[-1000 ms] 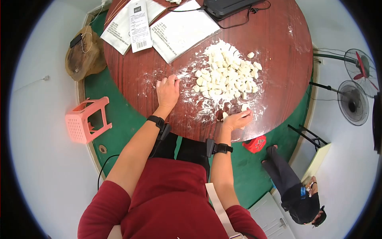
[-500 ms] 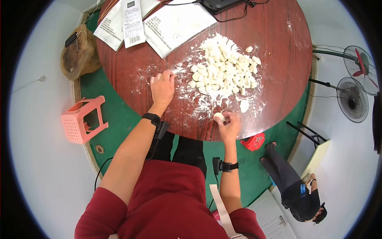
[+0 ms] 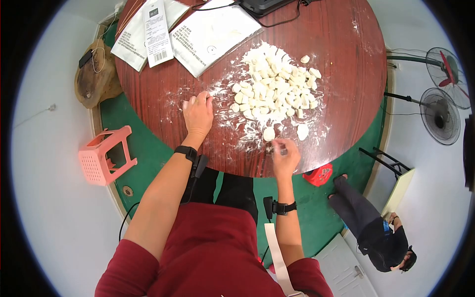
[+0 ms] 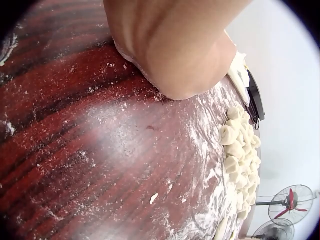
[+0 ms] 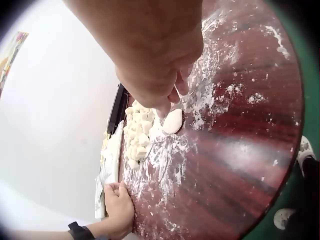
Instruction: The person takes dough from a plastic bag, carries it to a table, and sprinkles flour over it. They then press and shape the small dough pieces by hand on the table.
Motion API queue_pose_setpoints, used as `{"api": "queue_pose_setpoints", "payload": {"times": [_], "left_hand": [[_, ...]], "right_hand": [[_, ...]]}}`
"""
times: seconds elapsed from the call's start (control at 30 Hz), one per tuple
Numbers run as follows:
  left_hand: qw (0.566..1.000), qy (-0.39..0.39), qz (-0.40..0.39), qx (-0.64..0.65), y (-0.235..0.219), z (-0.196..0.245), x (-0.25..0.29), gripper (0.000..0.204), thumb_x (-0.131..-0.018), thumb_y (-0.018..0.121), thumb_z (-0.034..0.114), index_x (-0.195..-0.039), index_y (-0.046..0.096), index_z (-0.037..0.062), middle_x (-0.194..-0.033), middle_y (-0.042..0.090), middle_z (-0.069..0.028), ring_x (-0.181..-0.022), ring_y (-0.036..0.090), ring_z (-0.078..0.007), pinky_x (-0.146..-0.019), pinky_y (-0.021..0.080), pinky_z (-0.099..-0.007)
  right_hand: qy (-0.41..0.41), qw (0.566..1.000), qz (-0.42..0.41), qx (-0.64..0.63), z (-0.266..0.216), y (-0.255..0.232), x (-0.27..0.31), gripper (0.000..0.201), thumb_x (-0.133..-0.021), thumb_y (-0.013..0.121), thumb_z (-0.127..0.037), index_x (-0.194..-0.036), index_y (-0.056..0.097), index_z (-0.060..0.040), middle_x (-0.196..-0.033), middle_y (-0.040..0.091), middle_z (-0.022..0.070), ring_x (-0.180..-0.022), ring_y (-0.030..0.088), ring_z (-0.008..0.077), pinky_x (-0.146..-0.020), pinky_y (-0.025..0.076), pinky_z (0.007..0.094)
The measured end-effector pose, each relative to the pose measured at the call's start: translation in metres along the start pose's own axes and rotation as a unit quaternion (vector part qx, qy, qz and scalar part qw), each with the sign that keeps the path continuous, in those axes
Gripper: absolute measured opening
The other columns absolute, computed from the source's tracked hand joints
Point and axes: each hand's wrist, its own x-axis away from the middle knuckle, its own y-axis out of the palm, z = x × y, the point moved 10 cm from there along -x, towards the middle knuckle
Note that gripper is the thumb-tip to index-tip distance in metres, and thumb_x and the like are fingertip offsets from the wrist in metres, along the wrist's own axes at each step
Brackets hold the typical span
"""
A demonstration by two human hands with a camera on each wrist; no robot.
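Note:
A flattened round of dough [image 3: 268, 134] lies on the floured table [image 3: 341, 89], just beyond the fingertips of my right hand [image 3: 286, 154]. In the right wrist view the same dough round [image 5: 173, 122] lies flat, with the bent fingers right at its edge and not gripping it. A second flat round [image 3: 303, 131] lies further right. Past both spreads a pile of small dough pieces [image 3: 277, 94] dusted with flour. My left hand [image 3: 198, 114] rests on the table left of the pile, fingers loosely bent, holding nothing; in the left wrist view its fingertips are hidden.
White printed packets [image 3: 213, 39] and a narrow labelled package [image 3: 157, 37] lie at the back left, near a black device [image 3: 264, 6] with a cable. A pink stool [image 3: 106, 156] stands left of the table. Another person [image 3: 378, 237] stands at the right, near wall fans [image 3: 439, 116].
Half a second ago my right hand held the near dough round; now it has let go and the round lies on the table. The left hand has stayed in place on the table.

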Motion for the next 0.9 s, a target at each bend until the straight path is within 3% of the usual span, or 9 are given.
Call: {"api": "queue_pose_setpoints", "payload": {"times": [0.1, 0.13, 0.2, 0.23, 0.3, 0.47, 0.7, 0.73, 0.9], "left_hand": [[1.0, 0.006, 0.012, -0.004, -0.003, 0.003, 0.001, 0.015, -0.095, 0.058, 0.023, -0.104, 0.06, 0.0109, -0.086, 0.066, -0.0056, -0.084, 0.059, -0.026, -0.078, 0.041, -0.042], [1.0, 0.007, 0.012, -0.008, -0.002, 0.003, 0.001, 0.015, -0.095, 0.059, 0.023, -0.104, 0.06, 0.0107, -0.086, 0.065, -0.0057, -0.084, 0.059, -0.0261, -0.078, 0.041, -0.0421], [1.0, 0.008, 0.013, -0.013, -0.002, 0.002, 0.002, 0.016, -0.095, 0.059, 0.023, -0.104, 0.06, 0.0106, -0.085, 0.065, -0.0059, -0.084, 0.059, -0.0263, -0.077, 0.041, -0.0421], [1.0, 0.005, 0.01, -0.01, -0.002, 0.001, 0.002, 0.016, -0.095, 0.059, 0.023, -0.104, 0.06, 0.0106, -0.085, 0.065, -0.006, -0.084, 0.059, -0.0265, -0.077, 0.041, -0.0422], [1.0, 0.008, 0.009, -0.006, -0.002, 0.002, 0.001, 0.016, -0.095, 0.059, 0.023, -0.104, 0.06, 0.0107, -0.086, 0.065, -0.0062, -0.084, 0.059, -0.0267, -0.077, 0.042, -0.0422], [1.0, 0.007, 0.02, -0.002, -0.002, 0.001, 0.001, 0.014, -0.094, 0.059, 0.023, -0.101, 0.062, 0.0108, -0.086, 0.066, -0.0064, -0.084, 0.06, -0.0272, -0.077, 0.042, -0.0424], [1.0, 0.001, -0.003, -0.008, -0.006, 0.005, 0.0, 0.015, -0.095, 0.058, 0.023, -0.103, 0.062, 0.0107, -0.088, 0.066, -0.0066, -0.085, 0.06, -0.027, -0.079, 0.042, -0.042], [1.0, -0.01, -0.016, -0.008, -0.004, 0.003, -0.001, 0.016, -0.096, 0.058, 0.023, -0.104, 0.063, 0.0106, -0.088, 0.067, -0.0067, -0.085, 0.06, -0.0269, -0.079, 0.042, -0.0419], [1.0, -0.002, 0.016, 0.014, -0.003, -0.002, 0.0, 0.014, -0.094, 0.059, 0.022, -0.102, 0.061, 0.0105, -0.084, 0.064, -0.0092, -0.079, 0.058, -0.0308, -0.075, 0.042, -0.0445]], "right_hand": [[0.064, 0.988, 0.133, 0.05, 0.013, -0.021, -0.008, 0.02, -0.09, 0.066, -0.016, -0.104, 0.066, -0.0025, -0.099, 0.065, 0.0144, -0.096, 0.061, 0.028, -0.085, 0.045, 0.0405], [0.064, 0.988, 0.132, 0.051, 0.012, -0.014, -0.017, 0.02, -0.09, 0.066, -0.016, -0.104, 0.066, -0.0025, -0.099, 0.065, 0.0144, -0.096, 0.061, 0.028, -0.085, 0.045, 0.0405], [0.135, 0.939, 0.251, 0.194, 0.006, -0.019, -0.026, 0.032, -0.095, 0.057, -0.019, -0.125, 0.056, -0.0048, -0.122, 0.056, 0.0178, -0.119, 0.049, 0.0329, -0.098, 0.036, 0.0477], [0.135, 0.938, 0.252, 0.194, 0.002, -0.009, -0.034, 0.032, -0.095, 0.057, -0.019, -0.125, 0.056, -0.0048, -0.122, 0.056, 0.0178, -0.119, 0.049, 0.0329, -0.098, 0.036, 0.0477], [0.216, 0.922, 0.253, 0.196, 0.009, 0.008, -0.04, 0.046, -0.096, 0.055, -0.022, -0.139, 0.044, -0.0084, -0.137, 0.045, 0.0178, -0.128, 0.04, 0.0362, -0.103, 0.03, 0.0529], [0.222, 0.926, 0.224, 0.207, 0.01, 0.025, -0.04, 0.057, -0.097, 0.054, -0.02, -0.149, 0.032, -0.012, -0.144, 0.034, 0.0176, -0.132, 0.033, 0.0325, -0.104, 0.022, 0.0576], [0.243, 0.93, 0.215, 0.173, 0.022, 0.027, -0.041, 0.053, -0.096, 0.054, -0.018, -0.146, 0.037, -0.0123, -0.14, 0.038, 0.0188, -0.129, 0.037, 0.0331, -0.104, 0.022, 0.0575], [0.227, 0.928, 0.26, 0.14, 0.022, 0.018, -0.039, 0.045, -0.096, 0.053, -0.018, -0.139, 0.044, -0.0095, -0.134, 0.044, 0.0182, -0.126, 0.04, 0.0331, -0.104, 0.023, 0.0558], [0.188, 0.944, 0.271, 0.032, 0.041, -0.013, -0.028, 0.031, -0.094, 0.055, -0.02, -0.122, 0.054, -0.0056, -0.121, 0.051, 0.0156, -0.12, 0.043, 0.0339, -0.101, 0.029, 0.0532]]}}
